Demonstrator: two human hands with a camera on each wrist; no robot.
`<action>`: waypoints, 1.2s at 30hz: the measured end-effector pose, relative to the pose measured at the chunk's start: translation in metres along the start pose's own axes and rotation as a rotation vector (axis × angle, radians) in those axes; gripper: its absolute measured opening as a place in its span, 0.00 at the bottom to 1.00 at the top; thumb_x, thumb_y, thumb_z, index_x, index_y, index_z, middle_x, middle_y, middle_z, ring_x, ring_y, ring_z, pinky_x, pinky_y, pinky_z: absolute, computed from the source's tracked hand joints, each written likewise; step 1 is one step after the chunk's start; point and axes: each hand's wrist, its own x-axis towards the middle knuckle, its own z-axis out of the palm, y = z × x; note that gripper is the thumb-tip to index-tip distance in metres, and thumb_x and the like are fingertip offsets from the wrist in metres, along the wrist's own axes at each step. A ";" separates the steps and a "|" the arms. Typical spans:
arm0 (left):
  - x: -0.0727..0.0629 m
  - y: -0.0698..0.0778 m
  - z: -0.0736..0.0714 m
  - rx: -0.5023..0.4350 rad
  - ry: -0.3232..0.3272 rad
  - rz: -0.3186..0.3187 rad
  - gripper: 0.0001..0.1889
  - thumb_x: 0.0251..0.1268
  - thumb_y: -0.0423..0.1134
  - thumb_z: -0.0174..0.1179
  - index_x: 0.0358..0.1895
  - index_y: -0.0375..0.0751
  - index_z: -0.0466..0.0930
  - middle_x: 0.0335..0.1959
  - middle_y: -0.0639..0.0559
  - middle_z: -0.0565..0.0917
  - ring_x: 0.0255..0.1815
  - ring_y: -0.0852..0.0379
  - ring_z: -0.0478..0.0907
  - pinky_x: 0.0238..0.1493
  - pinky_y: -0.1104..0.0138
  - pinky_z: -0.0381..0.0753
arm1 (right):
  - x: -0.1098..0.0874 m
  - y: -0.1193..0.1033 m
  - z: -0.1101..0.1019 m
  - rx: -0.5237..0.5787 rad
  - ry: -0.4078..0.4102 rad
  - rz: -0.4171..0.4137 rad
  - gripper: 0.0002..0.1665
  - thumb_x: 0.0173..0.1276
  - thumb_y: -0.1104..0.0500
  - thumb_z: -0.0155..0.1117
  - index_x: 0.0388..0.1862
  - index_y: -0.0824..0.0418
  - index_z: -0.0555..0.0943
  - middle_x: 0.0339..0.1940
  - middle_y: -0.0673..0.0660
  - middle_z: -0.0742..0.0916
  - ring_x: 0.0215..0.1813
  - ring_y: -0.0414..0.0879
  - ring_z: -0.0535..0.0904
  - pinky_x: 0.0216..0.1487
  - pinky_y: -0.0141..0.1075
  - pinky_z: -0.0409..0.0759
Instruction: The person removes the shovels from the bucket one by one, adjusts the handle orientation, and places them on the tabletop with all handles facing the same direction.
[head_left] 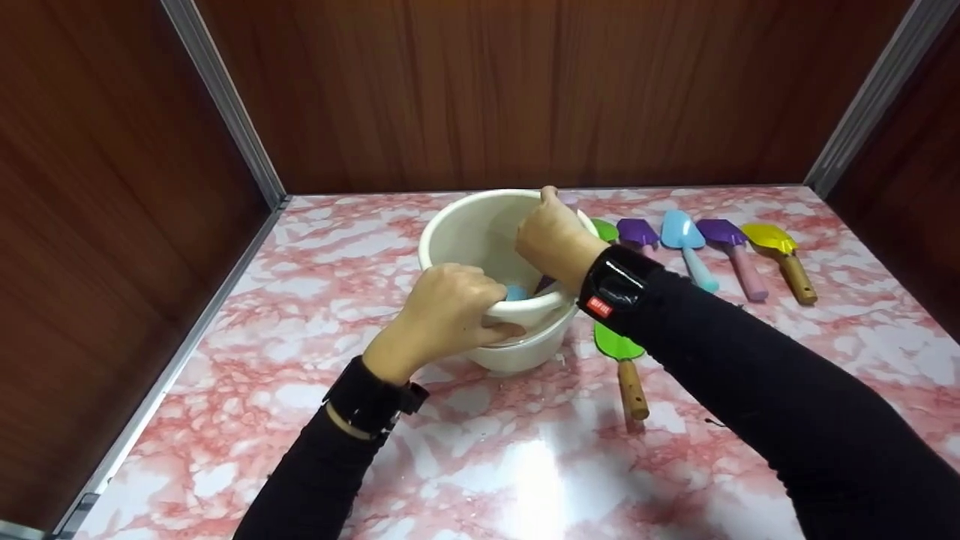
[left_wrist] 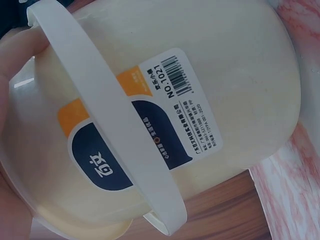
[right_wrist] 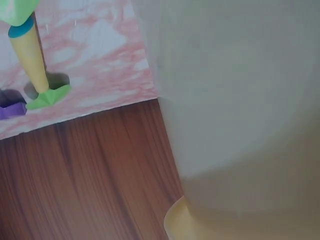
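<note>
Bucket (head_left: 480,225): stood on the bench (head_left: 262,360), mouth upward so the inside can be reached from above; slight tilt cannot be ruled out.
Left grip (head_left: 452,301): clenched on the bucket's near-left rim, fingers over the edge, thumb outside; presumably placed there so the bucket is kept from sliding.
Right grip (head_left: 559,240): fingers curled at the bucket's right rim; a lilac piece (head_left: 568,200) is seen beside the thumb. Whether rim or lilac piece is grasped cannot be told.
Bucket contents: blue piece (head_left: 516,292) and purple piece (head_left: 544,283) seen low inside; mostly covered.
Bucket handle (left_wrist: 117,130): hung down across the outer wall, so the mouth is left unobstructed.
Shovel row: laid right of the bucket, partly hidden green blade (head_left: 606,229), purple shovel (head_left: 639,234), light-blue shovel (head_left: 690,251), second purple shovel (head_left: 733,246), yellow shovel (head_left: 784,251); spread apart, probably for easy picking.
Near green shovel (head_left: 628,371): laid right-front of the bucket, wooden handle pointed away from it, easily taken.
</note>
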 end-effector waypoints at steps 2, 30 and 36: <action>0.000 0.000 0.000 0.001 -0.006 0.001 0.22 0.57 0.57 0.79 0.21 0.48 0.79 0.19 0.56 0.80 0.24 0.51 0.79 0.28 0.57 0.76 | -0.003 0.003 -0.002 -0.017 0.012 -0.002 0.10 0.73 0.66 0.59 0.41 0.65 0.87 0.35 0.58 0.89 0.39 0.53 0.87 0.55 0.55 0.78; -0.005 0.001 0.003 0.001 -0.002 -0.001 0.22 0.55 0.56 0.80 0.21 0.48 0.79 0.19 0.55 0.79 0.23 0.51 0.79 0.29 0.57 0.77 | -0.108 0.096 0.007 0.242 0.190 0.182 0.10 0.68 0.68 0.68 0.26 0.64 0.82 0.30 0.63 0.82 0.23 0.57 0.80 0.19 0.55 0.81; -0.006 0.001 0.003 -0.004 0.005 0.000 0.22 0.55 0.56 0.81 0.21 0.48 0.79 0.19 0.55 0.79 0.23 0.51 0.78 0.28 0.57 0.77 | -0.141 0.083 0.043 0.507 0.230 0.331 0.12 0.72 0.62 0.70 0.32 0.70 0.82 0.27 0.66 0.82 0.23 0.61 0.80 0.24 0.58 0.82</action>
